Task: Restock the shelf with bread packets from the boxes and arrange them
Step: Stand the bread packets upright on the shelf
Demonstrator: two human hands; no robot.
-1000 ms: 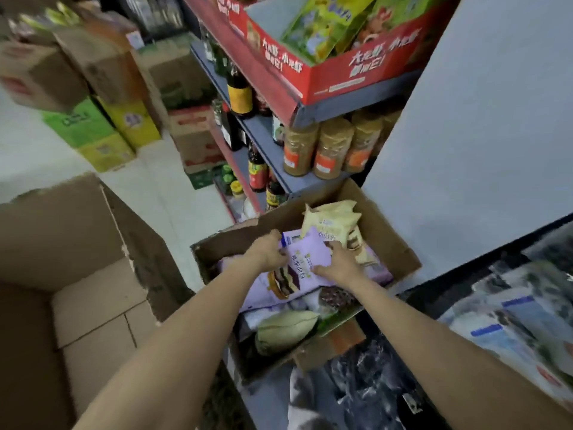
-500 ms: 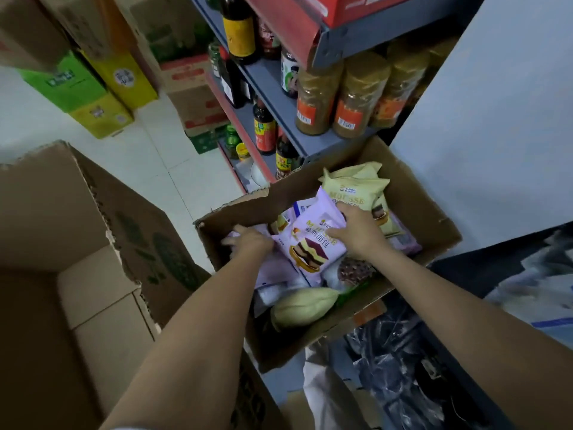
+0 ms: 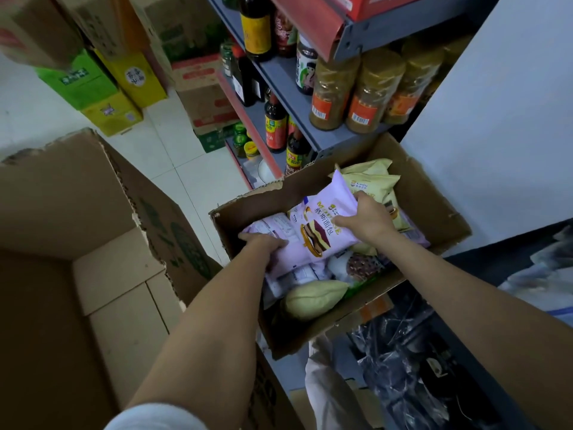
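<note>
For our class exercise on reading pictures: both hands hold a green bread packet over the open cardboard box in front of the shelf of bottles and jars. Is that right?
Not quite: the bread packet is purple, not green, as the head view shows. The rest stands: the left hand and right hand hold it over the open cardboard box in front of the shelf of bottles and jars.

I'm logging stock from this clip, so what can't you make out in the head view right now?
- Packets deep in the cardboard box: covered by the purple bread packet and both hands, left, right.
- Jar labels: too small to read.
- Red tray contents: cut off by the top edge.
- Dark bags: too dim.
</note>
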